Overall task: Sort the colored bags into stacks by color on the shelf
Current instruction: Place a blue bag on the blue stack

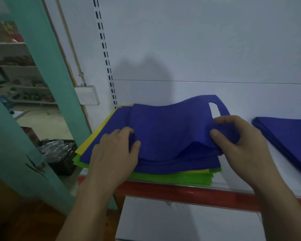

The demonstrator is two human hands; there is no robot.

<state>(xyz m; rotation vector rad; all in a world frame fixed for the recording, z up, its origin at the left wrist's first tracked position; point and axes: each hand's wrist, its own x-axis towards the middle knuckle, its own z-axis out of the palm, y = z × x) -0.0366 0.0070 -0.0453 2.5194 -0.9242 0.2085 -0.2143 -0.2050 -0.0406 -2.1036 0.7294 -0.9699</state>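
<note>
A blue bag (170,129) is pinched at both near corners: its left part is clamped by the left hand (115,153), its right part, below the handle hole, by the right hand (240,143). It is bowed up above a mixed pile (172,176) of blue, yellow and green bags on the shelf (189,192). At three o'clock, well apart, a blue stack (288,136) is seen.

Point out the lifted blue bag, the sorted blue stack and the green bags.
lifted blue bag (170,126), head view, middle of its panel
sorted blue stack (285,136), head view, top sheet
green bags (172,178), head view, front edge
</note>
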